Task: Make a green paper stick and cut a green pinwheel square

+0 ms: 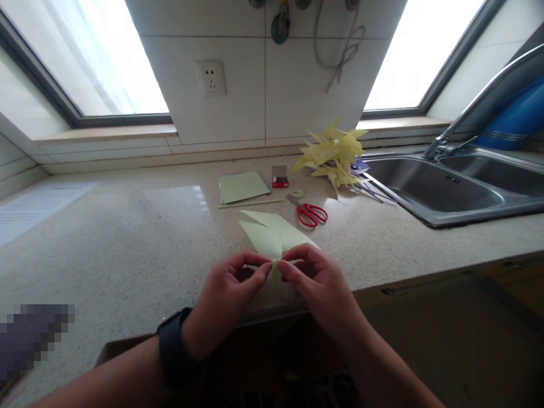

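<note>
A pale yellow-green sheet of paper (293,231), slit and with one pointed flap standing up, lies near the counter's front edge. At its near side my left hand (232,286) pinches the paper between thumb and forefinger. My right hand (317,277) pinches the same near corner from the right, its fingertips almost touching those of the left. Just beyond the sheet rest red-handled scissors (312,214), blades pointing away to the left. A stack of similar paper squares (244,187) sits farther back, with a thin pale stick (250,203) in front of it.
A small red box (280,177) and a small ring of tape (296,194) are beyond the scissors. Several yellow paper pinwheels (334,153) are heaped beside the steel sink (437,218). Printed paper (38,204) lies far left. A wall socket (211,77) is above the counter.
</note>
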Demonstrator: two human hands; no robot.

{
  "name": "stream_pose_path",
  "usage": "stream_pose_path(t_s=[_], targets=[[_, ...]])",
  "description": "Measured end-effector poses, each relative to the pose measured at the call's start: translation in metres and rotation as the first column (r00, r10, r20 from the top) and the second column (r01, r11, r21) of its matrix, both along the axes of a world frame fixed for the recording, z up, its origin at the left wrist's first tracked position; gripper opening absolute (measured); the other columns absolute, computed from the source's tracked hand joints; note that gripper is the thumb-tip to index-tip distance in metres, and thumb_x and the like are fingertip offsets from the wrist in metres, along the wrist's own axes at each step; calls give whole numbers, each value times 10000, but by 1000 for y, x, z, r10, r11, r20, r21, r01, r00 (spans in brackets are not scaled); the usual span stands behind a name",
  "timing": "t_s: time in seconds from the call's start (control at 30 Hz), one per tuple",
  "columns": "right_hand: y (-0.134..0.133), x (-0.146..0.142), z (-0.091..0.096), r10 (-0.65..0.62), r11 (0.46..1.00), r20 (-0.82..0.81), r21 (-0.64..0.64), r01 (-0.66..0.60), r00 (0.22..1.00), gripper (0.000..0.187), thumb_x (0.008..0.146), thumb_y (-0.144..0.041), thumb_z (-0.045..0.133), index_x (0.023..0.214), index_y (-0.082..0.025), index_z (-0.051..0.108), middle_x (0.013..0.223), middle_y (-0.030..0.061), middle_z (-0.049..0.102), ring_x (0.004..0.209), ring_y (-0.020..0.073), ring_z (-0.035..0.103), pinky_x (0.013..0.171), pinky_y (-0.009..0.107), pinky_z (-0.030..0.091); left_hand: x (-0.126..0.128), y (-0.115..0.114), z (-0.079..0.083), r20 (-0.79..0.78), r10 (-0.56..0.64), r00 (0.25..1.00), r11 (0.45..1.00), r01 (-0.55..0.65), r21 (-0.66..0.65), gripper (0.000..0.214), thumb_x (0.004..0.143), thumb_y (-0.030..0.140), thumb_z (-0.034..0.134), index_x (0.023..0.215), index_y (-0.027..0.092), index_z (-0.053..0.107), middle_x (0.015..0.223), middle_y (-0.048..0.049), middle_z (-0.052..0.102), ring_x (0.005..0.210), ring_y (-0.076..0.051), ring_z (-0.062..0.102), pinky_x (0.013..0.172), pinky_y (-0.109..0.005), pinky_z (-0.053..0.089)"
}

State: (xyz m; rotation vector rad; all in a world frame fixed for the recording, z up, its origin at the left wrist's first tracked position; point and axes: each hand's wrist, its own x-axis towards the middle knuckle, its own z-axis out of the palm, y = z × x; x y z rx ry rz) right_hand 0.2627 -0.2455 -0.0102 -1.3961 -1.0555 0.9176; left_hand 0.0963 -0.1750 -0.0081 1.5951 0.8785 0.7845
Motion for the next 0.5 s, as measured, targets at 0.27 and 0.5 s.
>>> stream_pose_path(t_s=[0.27,0.5], targets=[[3,4,-9,-1,1000,-31,17,2,1000,263,834,-445,746,862,-199,659,711,13,659,622,152,574,522,255,446,0,1,-3,-29,-61,998,998,61,3,232,858,406,728,896,178,721,790,-23,712,715,-163,641,636,-259,494],[3,3,-9,-16,999,-47,35,17,999,237,805,-402,766,799,-202,639,677,-16,611,553,116,506,489,240,409,6,3,1,188,2,982,988,26,-149,352,809,299,765,865,223,426,777,55,626,620,-107,608,568,-223,505]])
